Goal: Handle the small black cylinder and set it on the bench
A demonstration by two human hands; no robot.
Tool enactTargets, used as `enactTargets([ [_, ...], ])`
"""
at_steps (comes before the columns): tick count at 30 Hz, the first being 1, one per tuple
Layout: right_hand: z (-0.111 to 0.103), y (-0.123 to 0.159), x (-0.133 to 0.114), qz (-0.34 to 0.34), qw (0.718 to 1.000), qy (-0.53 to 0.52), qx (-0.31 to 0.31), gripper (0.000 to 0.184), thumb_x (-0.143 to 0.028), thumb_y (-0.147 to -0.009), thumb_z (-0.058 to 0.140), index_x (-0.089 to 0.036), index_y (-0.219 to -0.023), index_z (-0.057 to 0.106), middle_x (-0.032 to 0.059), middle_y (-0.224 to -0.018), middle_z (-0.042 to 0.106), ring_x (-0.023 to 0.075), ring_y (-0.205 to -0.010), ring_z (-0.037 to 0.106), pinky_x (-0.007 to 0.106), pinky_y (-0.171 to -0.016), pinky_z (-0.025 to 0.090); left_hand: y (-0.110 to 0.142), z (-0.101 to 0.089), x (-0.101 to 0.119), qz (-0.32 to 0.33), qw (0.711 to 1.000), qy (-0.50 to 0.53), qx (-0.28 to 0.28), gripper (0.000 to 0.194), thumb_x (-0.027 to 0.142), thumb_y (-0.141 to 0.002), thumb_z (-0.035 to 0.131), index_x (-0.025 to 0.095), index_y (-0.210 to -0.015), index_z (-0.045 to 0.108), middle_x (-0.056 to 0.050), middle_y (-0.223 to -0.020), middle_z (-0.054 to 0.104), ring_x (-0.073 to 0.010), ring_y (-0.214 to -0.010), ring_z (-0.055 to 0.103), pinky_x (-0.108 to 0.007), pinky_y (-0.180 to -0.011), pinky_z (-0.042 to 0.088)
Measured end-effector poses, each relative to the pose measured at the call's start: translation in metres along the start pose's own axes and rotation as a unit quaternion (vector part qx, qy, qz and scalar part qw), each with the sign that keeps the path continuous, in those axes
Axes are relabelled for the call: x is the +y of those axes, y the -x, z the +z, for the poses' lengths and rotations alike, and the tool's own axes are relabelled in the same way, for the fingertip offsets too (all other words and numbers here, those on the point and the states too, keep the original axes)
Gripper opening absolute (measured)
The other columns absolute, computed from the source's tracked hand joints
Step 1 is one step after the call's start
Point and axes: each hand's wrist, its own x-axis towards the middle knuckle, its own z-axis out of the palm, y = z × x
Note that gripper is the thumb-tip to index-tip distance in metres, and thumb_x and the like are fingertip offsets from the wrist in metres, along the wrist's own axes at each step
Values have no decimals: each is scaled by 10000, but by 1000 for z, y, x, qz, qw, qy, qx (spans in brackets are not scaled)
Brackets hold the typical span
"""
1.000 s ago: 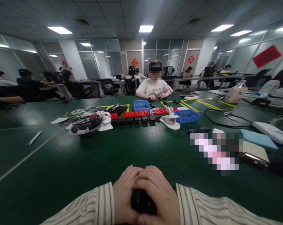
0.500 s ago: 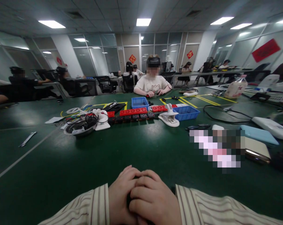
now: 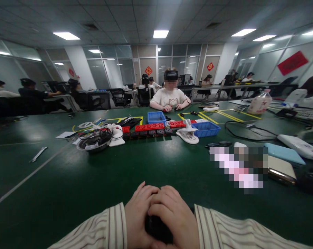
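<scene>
My left hand (image 3: 137,216) and my right hand (image 3: 174,216) are clasped together at the near edge of the green table (image 3: 94,180). Both are curled round a small black object (image 3: 158,228) that shows only between the palms; I cannot make out what it is. Striped sleeves cover both wrists. The fingers of both hands are closed and overlap on top of the object.
Mid-table lie a metal bowl of cables (image 3: 94,141), a row of red and black blocks (image 3: 151,129), two blue bins (image 3: 205,128), a white clamp (image 3: 189,133). Phones and cases (image 3: 286,154) lie at right, a wrench (image 3: 38,154) at left. A person (image 3: 170,95) sits opposite.
My hands stay clasped at the table edge; the fingers shifted slightly, and the black object shows again between the palms. The camera bobbed a little.
</scene>
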Motion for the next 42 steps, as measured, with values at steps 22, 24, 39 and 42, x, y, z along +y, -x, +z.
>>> enactTargets([
  [22,16,16,15,-100,989,2,-111,298,-209,-959,285,-218,-836,556,-30,-911,645,54,-937,559,207,-912,398,-5,-5,-7,-1,997,59,-44,516,423,-507,643,244,-985,565,-31,-1025,553,-253,-962,531,-516,-1000,246],
  [24,8,11,9,-119,989,7,-84,292,-271,-961,290,-221,-843,552,-49,-943,644,90,-1020,519,288,-1006,306,-2,-3,-9,0,998,53,-32,580,453,-511,657,262,-1044,533,-18,-1045,553,-263,-982,524,-497,-1006,260],
  [39,11,7,2,52,996,61,-40,380,-489,-843,369,-178,-793,582,39,-773,551,173,-751,461,324,-654,337,-2,-2,-3,-14,998,56,-20,473,523,-539,686,193,-855,565,-26,-847,529,-214,-829,522,-490,-995,262],
  [42,11,6,7,-17,998,39,-46,301,-342,-885,329,-195,-804,580,10,-783,570,151,-789,477,319,-692,341,-4,-2,-6,-4,997,74,-29,455,489,-510,692,194,-836,574,-20,-852,511,-209,-831,509,-443,-932,343],
])
